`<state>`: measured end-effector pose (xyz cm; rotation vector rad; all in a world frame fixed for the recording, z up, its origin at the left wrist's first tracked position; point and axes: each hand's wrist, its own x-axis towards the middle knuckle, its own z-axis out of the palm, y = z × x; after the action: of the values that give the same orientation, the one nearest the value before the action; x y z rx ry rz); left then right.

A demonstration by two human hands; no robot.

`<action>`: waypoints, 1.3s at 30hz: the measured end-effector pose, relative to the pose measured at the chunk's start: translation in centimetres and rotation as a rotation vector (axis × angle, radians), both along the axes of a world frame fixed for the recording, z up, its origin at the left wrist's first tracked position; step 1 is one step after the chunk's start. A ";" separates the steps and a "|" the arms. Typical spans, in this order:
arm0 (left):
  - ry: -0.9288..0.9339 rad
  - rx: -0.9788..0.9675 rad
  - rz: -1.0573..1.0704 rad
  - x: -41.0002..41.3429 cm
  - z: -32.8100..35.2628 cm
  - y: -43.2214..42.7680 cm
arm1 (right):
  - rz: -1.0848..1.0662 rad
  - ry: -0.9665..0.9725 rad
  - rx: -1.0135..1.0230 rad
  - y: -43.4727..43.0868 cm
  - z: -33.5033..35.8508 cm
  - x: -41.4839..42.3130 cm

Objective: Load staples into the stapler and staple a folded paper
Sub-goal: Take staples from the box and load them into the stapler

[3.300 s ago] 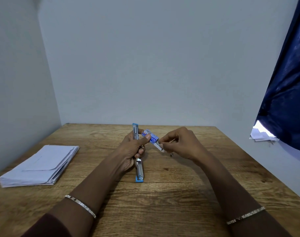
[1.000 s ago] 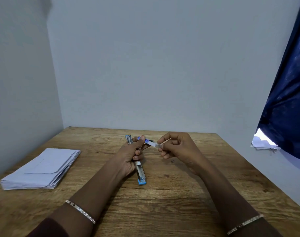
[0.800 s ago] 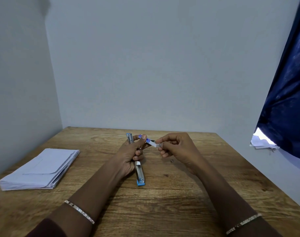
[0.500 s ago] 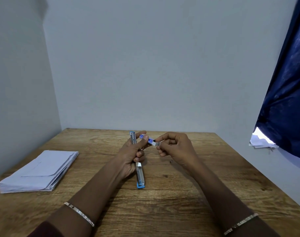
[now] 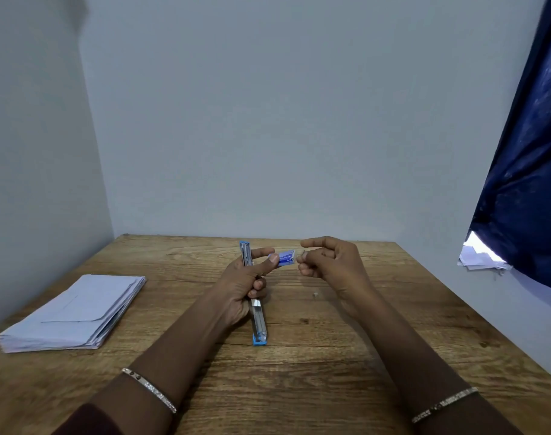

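My left hand point(image 5: 241, 285) grips the blue stapler point(image 5: 259, 321), which is swung open into one long line; its near end rests on the wooden table point(image 5: 299, 387). The thumb and forefinger of that hand also pinch a small blue staple box point(image 5: 286, 258). My right hand point(image 5: 334, 262) hovers just right of the box, a small gap between them. Its fingers are curled and pinch a tiny grey piece point(image 5: 303, 254), apparently staples. A stack of folded white paper point(image 5: 73, 312) lies on the table's left side.
A tiny metal bit point(image 5: 315, 294) lies on the table under my right hand. Grey walls close in the table at the back and left. A dark blue curtain point(image 5: 525, 183) hangs at the right, with loose papers point(image 5: 478, 259) under its lower edge.
My right hand was pulling at the end of the staple box; it has now drawn away to the right with a small piece pinched. The left hand holds the stapler and box as before.
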<state>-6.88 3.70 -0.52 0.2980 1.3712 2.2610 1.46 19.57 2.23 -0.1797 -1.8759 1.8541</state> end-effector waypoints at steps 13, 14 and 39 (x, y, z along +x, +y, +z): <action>0.008 -0.245 -0.014 0.1 -0.1 0.2 | 0.059 -0.236 -0.059 -0.3 -0.4 0.2; 0.011 -0.251 -0.017 0.2 -0.1 0.2 | 0.047 -0.239 -0.019 -0.3 -0.3 0.1; -0.172 0.018 -0.221 2.0 1.1 0.8 | -0.013 0.096 0.566 -1.8 0.4 0.8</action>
<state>-4.86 4.54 0.55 0.2420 1.1704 2.0657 2.24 17.81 2.65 0.0883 -2.2316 1.2300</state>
